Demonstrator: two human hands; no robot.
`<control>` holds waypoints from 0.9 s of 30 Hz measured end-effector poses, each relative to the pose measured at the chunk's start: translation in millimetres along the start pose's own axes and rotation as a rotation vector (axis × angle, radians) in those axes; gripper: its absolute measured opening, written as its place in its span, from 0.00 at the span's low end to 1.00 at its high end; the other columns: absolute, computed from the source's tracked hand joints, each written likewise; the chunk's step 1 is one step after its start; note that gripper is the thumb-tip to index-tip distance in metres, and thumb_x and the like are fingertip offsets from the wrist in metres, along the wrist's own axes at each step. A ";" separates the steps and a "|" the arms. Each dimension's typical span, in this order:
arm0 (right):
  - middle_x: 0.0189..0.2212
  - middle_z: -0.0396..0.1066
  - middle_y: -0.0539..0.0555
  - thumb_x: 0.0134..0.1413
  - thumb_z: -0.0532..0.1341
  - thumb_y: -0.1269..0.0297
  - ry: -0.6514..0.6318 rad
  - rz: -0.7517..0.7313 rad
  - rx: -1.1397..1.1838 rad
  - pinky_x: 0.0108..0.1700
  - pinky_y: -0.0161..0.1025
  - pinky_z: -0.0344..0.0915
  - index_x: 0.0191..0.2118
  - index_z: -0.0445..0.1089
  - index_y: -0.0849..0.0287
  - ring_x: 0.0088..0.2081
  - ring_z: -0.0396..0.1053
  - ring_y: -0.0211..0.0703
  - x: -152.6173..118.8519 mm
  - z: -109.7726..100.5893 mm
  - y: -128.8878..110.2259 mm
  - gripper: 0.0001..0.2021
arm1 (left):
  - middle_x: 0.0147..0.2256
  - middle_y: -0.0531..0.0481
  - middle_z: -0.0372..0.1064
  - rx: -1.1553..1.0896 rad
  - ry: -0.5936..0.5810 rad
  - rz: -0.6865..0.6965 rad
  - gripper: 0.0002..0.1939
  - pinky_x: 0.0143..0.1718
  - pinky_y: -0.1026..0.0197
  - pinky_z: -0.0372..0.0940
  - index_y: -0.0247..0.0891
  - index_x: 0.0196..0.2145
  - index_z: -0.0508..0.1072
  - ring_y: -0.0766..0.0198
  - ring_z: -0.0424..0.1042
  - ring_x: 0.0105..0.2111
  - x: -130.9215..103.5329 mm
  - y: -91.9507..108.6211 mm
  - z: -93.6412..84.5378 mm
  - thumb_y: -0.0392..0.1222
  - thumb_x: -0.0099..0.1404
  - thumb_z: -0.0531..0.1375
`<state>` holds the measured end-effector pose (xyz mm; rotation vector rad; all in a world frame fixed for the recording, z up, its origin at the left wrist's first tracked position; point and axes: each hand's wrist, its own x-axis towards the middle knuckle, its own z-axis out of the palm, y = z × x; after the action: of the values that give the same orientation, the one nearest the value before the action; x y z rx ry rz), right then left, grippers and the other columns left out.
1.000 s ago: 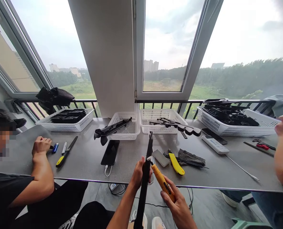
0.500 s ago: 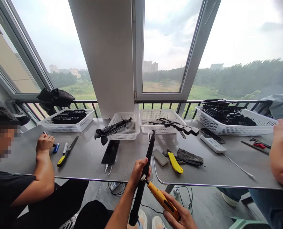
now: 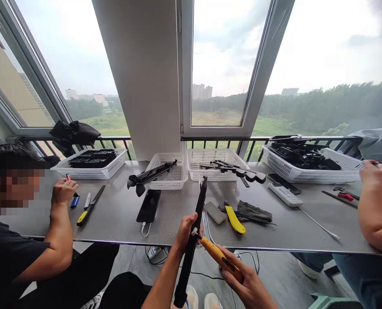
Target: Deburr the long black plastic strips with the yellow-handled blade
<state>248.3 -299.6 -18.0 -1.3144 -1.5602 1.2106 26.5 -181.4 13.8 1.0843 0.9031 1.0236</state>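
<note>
My left hand [image 3: 187, 231] is closed around a long black plastic strip [image 3: 189, 253], held at a slant with its far tip over the table edge. My right hand [image 3: 245, 279] grips an orange-yellow rotary tool [image 3: 221, 259] from below. Its small white grinding head [image 3: 194, 231] meets the strip just beside my left fingers; whether it is spinning I cannot tell. On the table close by are a grey block [image 3: 215, 213], a yellow-handled cutter [image 3: 234, 219] and a dark crumpled cloth [image 3: 254, 211].
White baskets [image 3: 178, 185] with black parts line the window side. A phone [image 3: 148, 206] with a cable lies left of the strip, a white power strip [image 3: 285, 195] to the right. Co-workers' arms rest at left [image 3: 61, 231] and right [image 3: 376, 210]. A knife [image 3: 91, 206] lies near the left one.
The view has shifted slightly. The rotary tool's tip stays at the strip, a little higher along it. The co-worker at left has leaned further in.
</note>
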 end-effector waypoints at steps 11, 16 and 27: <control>0.64 0.78 0.57 0.64 0.67 0.41 0.185 -0.021 0.022 0.69 0.53 0.68 0.69 0.75 0.47 0.66 0.74 0.61 25.4 -3.4 -21.6 0.32 | 0.12 0.50 0.60 0.004 -0.032 -0.013 0.44 0.13 0.63 0.50 0.38 0.14 0.69 0.68 0.60 0.10 1.8 -5.0 2.3 0.86 0.59 0.56; 0.63 0.78 0.59 0.60 0.68 0.38 0.270 -0.024 0.002 0.70 0.53 0.68 0.66 0.78 0.51 0.66 0.74 0.62 43.8 -9.9 -25.3 0.34 | 0.12 0.52 0.58 -0.003 -0.056 -0.024 0.43 0.12 0.63 0.47 0.38 0.14 0.68 0.68 0.58 0.10 1.3 -3.2 1.9 0.83 0.60 0.57; 0.67 0.74 0.62 0.59 0.67 0.37 0.434 -0.048 0.034 0.73 0.59 0.63 0.70 0.73 0.56 0.70 0.69 0.66 90.4 -12.6 -23.9 0.40 | 0.12 0.53 0.57 -0.008 -0.092 -0.049 0.42 0.11 0.63 0.47 0.40 0.13 0.66 0.69 0.56 0.09 1.7 -1.9 2.0 0.83 0.60 0.57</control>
<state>236.5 -209.1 5.9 -1.3979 -1.2446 0.8465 29.3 -180.6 12.2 1.0892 0.8469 0.9291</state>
